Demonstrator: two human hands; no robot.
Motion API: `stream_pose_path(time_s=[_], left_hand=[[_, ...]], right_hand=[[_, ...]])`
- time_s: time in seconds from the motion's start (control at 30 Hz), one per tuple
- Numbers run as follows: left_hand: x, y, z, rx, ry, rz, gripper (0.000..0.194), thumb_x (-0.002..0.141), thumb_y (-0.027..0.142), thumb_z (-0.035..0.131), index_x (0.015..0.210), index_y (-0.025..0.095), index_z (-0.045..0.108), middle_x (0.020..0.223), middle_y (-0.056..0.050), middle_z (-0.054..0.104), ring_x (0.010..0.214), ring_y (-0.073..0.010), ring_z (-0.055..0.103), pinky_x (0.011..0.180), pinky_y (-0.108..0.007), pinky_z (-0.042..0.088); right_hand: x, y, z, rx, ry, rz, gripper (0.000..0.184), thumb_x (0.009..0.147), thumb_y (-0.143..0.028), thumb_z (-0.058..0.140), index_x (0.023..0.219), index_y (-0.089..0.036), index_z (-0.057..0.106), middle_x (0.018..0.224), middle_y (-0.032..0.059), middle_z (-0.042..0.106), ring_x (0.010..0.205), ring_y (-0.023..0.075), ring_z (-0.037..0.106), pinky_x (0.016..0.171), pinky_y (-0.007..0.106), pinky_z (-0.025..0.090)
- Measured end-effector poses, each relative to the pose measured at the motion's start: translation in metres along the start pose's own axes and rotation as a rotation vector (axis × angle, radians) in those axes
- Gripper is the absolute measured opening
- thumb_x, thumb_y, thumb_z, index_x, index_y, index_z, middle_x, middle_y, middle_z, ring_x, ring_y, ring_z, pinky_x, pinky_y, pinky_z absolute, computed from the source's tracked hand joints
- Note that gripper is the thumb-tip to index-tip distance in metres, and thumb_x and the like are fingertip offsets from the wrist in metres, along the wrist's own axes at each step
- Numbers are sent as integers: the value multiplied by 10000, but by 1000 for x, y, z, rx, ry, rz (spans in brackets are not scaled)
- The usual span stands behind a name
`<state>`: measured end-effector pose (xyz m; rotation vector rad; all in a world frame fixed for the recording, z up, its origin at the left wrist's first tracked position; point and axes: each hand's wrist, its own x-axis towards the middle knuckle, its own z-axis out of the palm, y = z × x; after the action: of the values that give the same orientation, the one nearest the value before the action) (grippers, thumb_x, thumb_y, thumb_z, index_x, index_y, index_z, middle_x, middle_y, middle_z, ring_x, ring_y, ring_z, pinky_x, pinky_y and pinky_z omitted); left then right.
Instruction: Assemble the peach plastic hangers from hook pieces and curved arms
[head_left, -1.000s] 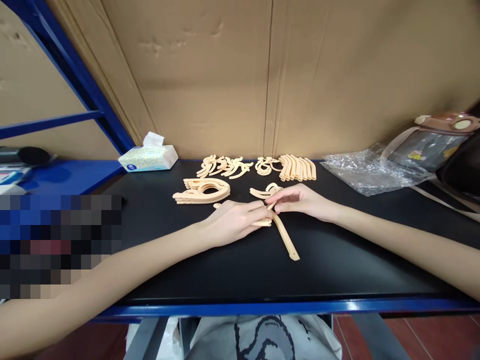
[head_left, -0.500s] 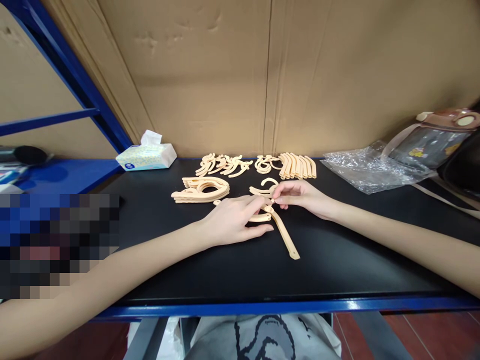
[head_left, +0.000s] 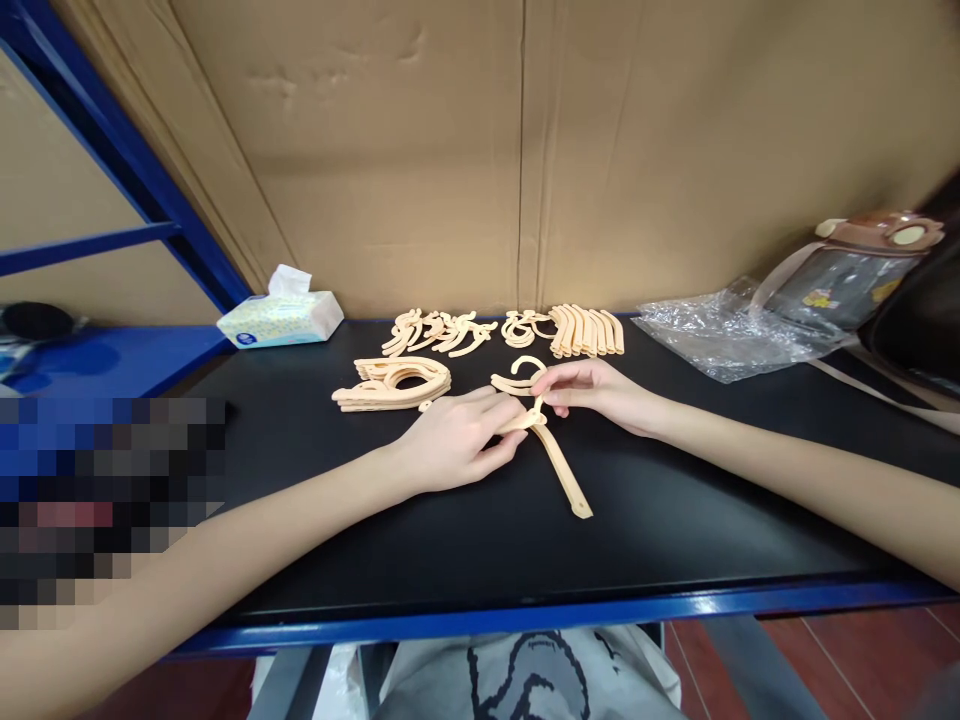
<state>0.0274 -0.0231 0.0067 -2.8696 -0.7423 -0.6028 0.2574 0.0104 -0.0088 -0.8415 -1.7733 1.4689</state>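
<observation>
Left to right: finished stack toward the table's far edge; left hand and right hand pinch one half-joined hanger piece mid-table; loose parts along the far edge await assembly.

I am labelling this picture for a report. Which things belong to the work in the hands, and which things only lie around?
In the work:
- left hand and right hand, both on the peach hanger piece
- stacked hangers
- loose hooks
- curved arms

Lying about:
- tissue pack
- plastic bag
- water bottle
</observation>
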Motion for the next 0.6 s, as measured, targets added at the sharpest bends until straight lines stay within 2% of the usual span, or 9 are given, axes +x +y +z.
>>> stream_pose_path(time_s=[0.33,0.6], left_hand=[[0,0,1,11,-37,-12,184,942,275,424,969,160,565,864,-24,643,733,-140,598,600,-242,396],[-1,-1,2,12,-30,24,178,952,273,418,962,164,558,882,-21,640,793,-140,610,643,-236,420]], right_hand=[[0,2,-1,8,5,-26,161,754,-303,706,874,-196,700,897,15,649,669,87,533,656,257,445],[-1,-1,0,41,47,-11,165,755,-311,704,840,-189,633,776,-16,574,644,84,510,633,243,430]])
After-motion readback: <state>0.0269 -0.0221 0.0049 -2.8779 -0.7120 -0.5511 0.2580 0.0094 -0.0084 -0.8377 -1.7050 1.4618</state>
